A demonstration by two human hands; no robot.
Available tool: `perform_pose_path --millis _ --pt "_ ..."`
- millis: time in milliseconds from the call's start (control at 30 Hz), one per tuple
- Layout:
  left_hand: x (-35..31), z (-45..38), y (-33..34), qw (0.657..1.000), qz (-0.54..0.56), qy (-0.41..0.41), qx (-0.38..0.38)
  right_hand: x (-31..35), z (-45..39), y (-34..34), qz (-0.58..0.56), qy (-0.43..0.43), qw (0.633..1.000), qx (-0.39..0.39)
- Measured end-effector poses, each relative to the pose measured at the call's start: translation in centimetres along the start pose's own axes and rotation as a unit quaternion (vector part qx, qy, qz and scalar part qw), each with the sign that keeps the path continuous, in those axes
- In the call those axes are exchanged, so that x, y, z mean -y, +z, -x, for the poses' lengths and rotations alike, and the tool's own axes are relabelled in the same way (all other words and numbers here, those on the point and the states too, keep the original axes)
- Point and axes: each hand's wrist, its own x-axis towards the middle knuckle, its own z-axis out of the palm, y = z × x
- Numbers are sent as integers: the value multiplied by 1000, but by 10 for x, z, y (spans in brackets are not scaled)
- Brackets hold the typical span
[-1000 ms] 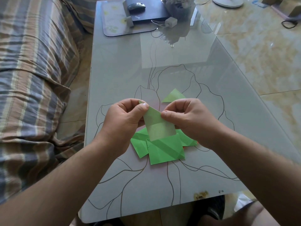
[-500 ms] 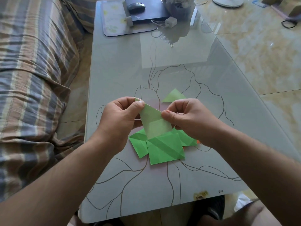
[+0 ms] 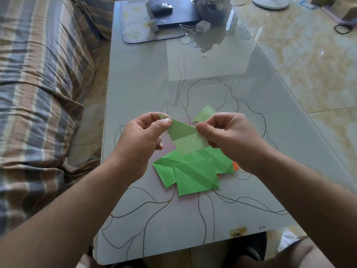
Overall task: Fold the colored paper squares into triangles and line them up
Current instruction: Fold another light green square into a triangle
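The green paper square (image 3: 185, 135), half folded, is held in the air above the green stack (image 3: 195, 171) on the surface (image 3: 146, 78), pinched at opposite ends by the left hand (image 3: 144, 136) and right hand (image 3: 220, 133); a skewed crease could result if either grip slips.

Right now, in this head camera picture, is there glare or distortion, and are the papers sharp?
Head view: bright window glare lies on the glass table; wide-angle bending curves its edges; the held green paper between left hand and right hand looks sharp, as does the green pile.
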Motion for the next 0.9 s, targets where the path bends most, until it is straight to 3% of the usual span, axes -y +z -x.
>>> perform_pose_path --millis 200,367,633,733,900 --pt "-9 6 1 988 107 -38 106 7 -4 -8 -63 86 993 51" --pt "-15 14 -1 971 131 -32 196 5 4 -3 -104 116 968 197" --pt "-7 11 1 978 94 -16 188 8 8 2 -203 51 948 241" --pt "-5 12 6 987 69 11 145 6 8 4 -191 36 957 213" --pt "-5 12 6 991 57 29 121 5 3 6 -172 57 981 63"
